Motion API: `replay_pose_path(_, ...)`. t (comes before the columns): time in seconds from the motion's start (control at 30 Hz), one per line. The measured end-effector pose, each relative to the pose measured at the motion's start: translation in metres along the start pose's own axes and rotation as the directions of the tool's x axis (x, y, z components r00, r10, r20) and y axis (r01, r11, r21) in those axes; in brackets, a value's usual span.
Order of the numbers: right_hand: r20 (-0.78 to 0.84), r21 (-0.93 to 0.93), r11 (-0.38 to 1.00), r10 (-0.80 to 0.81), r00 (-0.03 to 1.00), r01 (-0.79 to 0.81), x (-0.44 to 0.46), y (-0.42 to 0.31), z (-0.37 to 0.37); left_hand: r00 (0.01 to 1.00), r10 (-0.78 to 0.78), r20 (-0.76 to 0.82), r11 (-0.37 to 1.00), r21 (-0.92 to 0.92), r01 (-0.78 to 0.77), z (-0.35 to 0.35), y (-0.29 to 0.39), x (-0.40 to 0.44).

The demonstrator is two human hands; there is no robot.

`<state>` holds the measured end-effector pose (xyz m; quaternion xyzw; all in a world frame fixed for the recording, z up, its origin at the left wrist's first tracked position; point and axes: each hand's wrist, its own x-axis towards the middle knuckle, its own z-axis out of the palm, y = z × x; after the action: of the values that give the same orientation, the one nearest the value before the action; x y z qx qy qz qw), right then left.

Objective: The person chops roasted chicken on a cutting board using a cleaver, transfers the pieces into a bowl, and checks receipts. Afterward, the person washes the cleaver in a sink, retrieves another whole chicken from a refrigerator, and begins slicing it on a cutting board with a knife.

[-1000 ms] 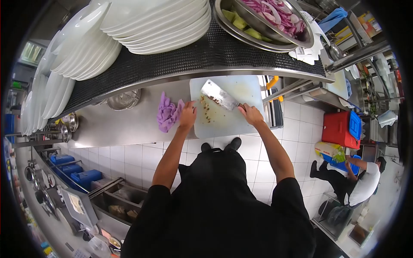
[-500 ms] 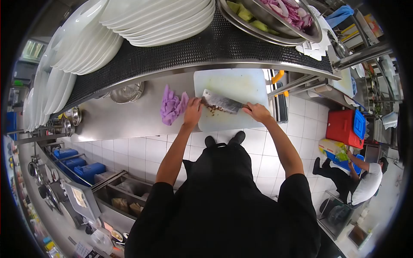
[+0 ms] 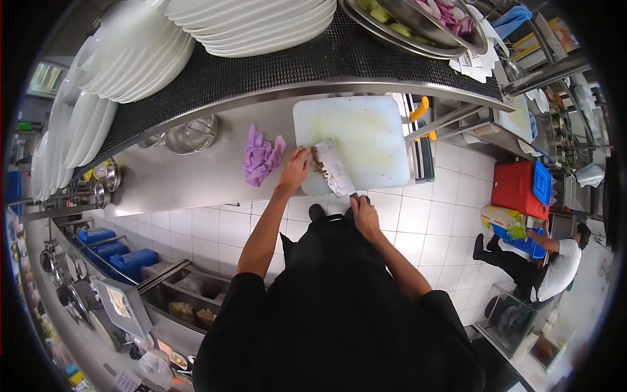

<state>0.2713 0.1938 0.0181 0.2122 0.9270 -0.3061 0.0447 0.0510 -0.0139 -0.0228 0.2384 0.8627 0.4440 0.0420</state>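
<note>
My right hand (image 3: 365,215) is wrapped round the handle of a cleaver (image 3: 334,171) at the near edge of the white cutting board (image 3: 359,130). The wide blade lies over the board's left part, pointing away from me. Small brown chopped bits (image 3: 318,163) are gathered along the blade's left side. At the board's left edge, my left hand (image 3: 296,168) has its fingertips beside the bits; whether it holds anything is too small to tell. A crumpled purple cloth (image 3: 262,155) lies on the steel counter to its left.
Above the counter runs a shelf (image 3: 274,81) with stacked white plates (image 3: 255,26) and metal bowls (image 3: 450,39) of sliced onion. Wire strainers (image 3: 191,136) sit at the counter's back. Another person (image 3: 555,268) is at the right, near a red cooler (image 3: 516,189).
The cleaver has turned from lying crosswise to pointing away from me, its handle now nearer my body. My right hand has moved left and closer with it. The brown bits are bunched at the blade.
</note>
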Motion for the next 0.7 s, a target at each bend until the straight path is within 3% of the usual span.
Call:
replay_pose_path(0.07, 0.008, 0.066, 0.998, 0.024, 1.0, -0.024, -0.007, -0.005, 0.009, 0.997, -0.04, 0.063, 0.995, -0.084, 0.046, -0.011, 0.013, 0.002)
replay_pose_path(0.17, 0.0, 0.111, 0.993, 0.044, 0.999, -0.044, -0.01, -0.003, 0.023, 0.994, 0.022, 0.104, 0.99, -0.144, -0.007, -0.022, 0.013, -0.005)
replay_pose_path(0.37, 0.032, 0.075, 0.991, 0.113, 0.993, -0.115, -0.013, -0.012, 0.032, 0.992, 0.078, 0.097, 0.996, -0.044, -0.074, -0.02, 0.02, -0.02)
replay_pose_path(0.47, 0.032, 0.116, 0.988, 0.095, 0.995, -0.098, -0.014, -0.017, 0.04, 0.992, -0.07, 0.101, 0.97, -0.226, 0.092, -0.008, 0.012, -0.027)
replay_pose_path(0.53, 0.061, 0.097, 0.989, 0.105, 0.993, -0.11, -0.015, -0.022, 0.045, 0.994, -0.096, 0.046, 0.972, -0.21, 0.103, 0.001, 0.002, -0.034)
replay_pose_path(0.57, 0.063, 0.089, 0.99, 0.102, 0.993, -0.107, -0.017, -0.025, 0.045, 0.995, -0.095, 0.013, 0.974, -0.205, 0.095, 0.006, -0.001, -0.029)
replay_pose_path(0.63, 0.046, 0.086, 0.991, 0.097, 0.994, -0.101, -0.014, -0.029, 0.045, 0.993, 0.049, -0.103, 0.999, -0.019, -0.051, 0.011, -0.002, -0.027)
replay_pose_path(0.7, 0.039, 0.116, 0.987, 0.104, 0.994, -0.108, -0.013, -0.024, 0.054, 0.983, 0.126, -0.134, 0.992, 0.004, -0.126, 0.014, -0.002, -0.023)
